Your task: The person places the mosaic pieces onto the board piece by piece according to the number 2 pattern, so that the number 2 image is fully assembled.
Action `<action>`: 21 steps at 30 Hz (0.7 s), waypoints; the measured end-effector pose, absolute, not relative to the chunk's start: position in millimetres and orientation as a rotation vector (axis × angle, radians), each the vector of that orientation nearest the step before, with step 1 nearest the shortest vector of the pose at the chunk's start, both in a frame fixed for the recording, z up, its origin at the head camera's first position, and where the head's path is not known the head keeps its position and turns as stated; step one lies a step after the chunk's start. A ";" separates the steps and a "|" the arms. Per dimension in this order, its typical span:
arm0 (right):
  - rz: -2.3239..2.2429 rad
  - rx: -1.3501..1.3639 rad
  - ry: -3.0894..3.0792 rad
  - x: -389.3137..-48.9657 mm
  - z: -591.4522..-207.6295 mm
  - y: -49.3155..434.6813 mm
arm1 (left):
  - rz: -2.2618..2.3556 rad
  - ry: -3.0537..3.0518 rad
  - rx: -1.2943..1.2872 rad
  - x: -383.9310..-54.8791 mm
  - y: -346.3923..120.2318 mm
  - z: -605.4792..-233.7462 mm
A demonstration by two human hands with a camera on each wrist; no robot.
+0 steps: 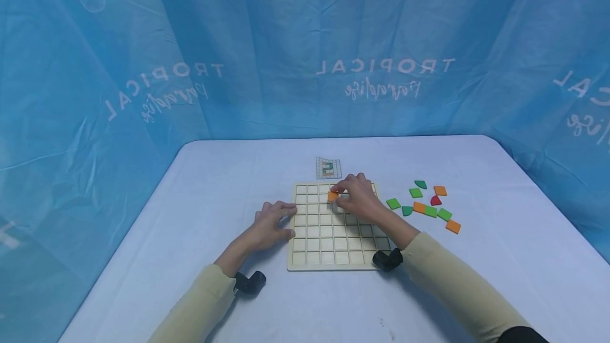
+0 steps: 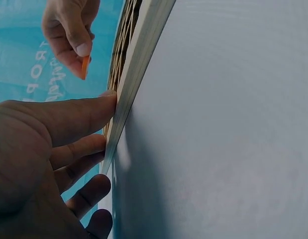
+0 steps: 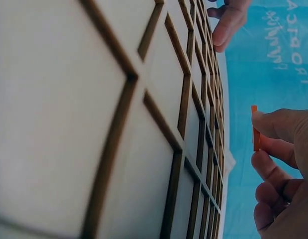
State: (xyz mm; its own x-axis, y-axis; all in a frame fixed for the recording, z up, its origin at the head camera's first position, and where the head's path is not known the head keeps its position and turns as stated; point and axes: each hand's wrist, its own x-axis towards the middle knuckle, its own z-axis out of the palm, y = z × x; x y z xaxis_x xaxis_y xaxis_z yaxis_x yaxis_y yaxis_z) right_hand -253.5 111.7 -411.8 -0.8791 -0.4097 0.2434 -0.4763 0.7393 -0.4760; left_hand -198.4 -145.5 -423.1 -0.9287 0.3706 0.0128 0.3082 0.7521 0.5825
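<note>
A pale wooden grid board [image 1: 319, 245] lies on the table, its square cells framed by raised lines. Between thumb and fingers, my right hand [image 1: 359, 198] pinches an orange square tile [image 1: 332, 196] over the upper part of the board. The right wrist view shows that tile [image 3: 256, 128] edge-on, held above the grid. My left hand [image 1: 271, 226] rests at the board's left edge with fingers spread. In the left wrist view, its thumb and fingertips [image 2: 108, 102] touch the board's side [image 2: 139, 64].
Right of the board lie several loose tiles: green squares [image 1: 416, 192], orange squares [image 1: 453, 226], a red rounded piece [image 1: 436, 200] and dark green rounded pieces [image 1: 407, 210]. A small pattern card [image 1: 329, 168] sits behind the board. Blue printed curtains [image 1: 286, 41] surround the white table [image 1: 229, 173].
</note>
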 end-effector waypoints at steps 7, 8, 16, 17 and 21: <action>0.828 0.734 -2.840 -259.6 -410.3 105.7 | 0.903 2.844 0.545 -199.7 -145.5 -424.6; 0.824 0.730 -2.848 -260.5 -409.7 105.2 | 0.903 2.842 0.547 -199.8 -145.5 -424.0; 0.782 0.691 -2.905 -266.5 -407.2 99.8 | 0.913 2.831 0.568 -200.0 -146.5 -422.1; 0.779 0.691 -2.906 -266.9 -407.4 98.9 | 0.912 2.830 0.571 -200.0 -146.6 -422.5; 0.761 0.713 -2.898 -268.8 -410.3 96.9 | 0.912 2.832 0.579 -199.8 -147.3 -423.2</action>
